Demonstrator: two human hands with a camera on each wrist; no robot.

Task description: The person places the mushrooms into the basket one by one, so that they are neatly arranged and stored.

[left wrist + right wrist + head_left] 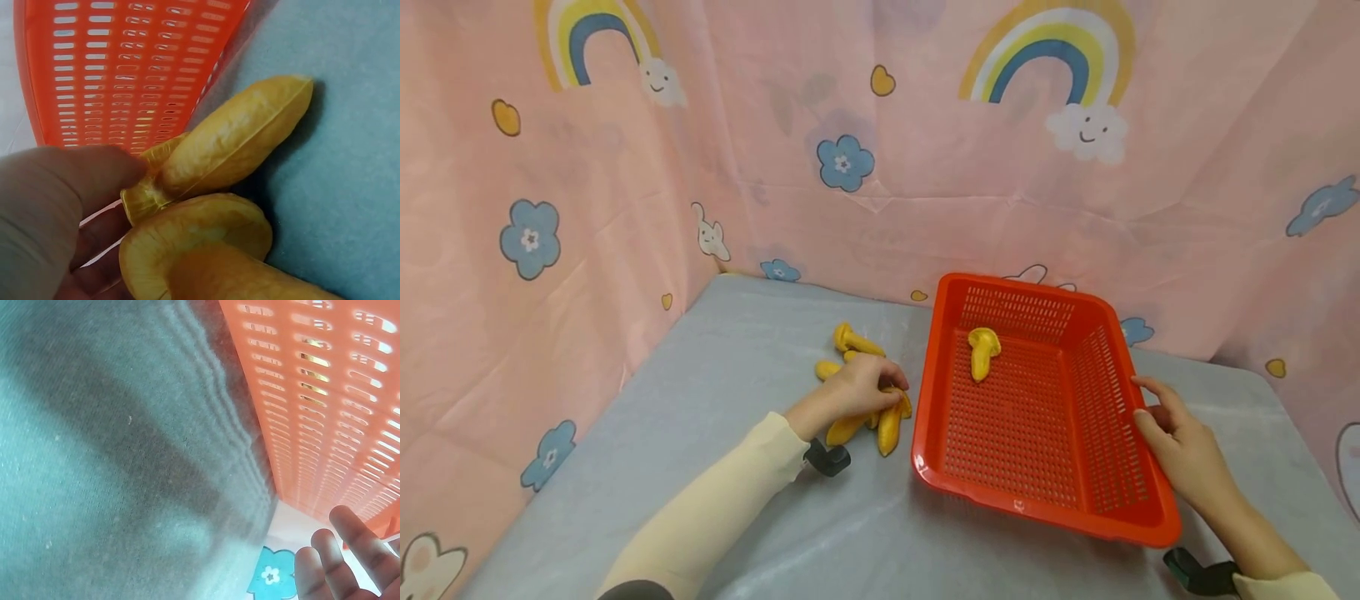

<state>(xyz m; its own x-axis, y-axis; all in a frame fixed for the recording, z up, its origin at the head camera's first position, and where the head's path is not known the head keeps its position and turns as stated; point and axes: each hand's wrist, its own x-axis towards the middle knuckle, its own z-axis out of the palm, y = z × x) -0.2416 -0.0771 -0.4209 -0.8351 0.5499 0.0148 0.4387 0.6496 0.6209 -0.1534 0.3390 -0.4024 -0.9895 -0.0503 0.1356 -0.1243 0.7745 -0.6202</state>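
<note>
My left hand [856,388] is over a small pile of yellow toy mushrooms, left of a red plastic basket [927,375]. In the left wrist view its thumb and fingers pinch the cap end of one mushroom [240,137], whose stem points away from the hand. A second mushroom [200,231] lies right against it. On the basket's right side, my right hand [1191,454] holds the rim, the thumb on top and the fingers along the outer wall. One mushroom [982,357] lies inside the basket, towards its far left.
Another mushroom [856,340] lies behind the left hand, with more partly hidden under it. A grey-blue cloth [700,400] covers the table. A pink printed curtain [925,225] hangs behind and at both sides.
</note>
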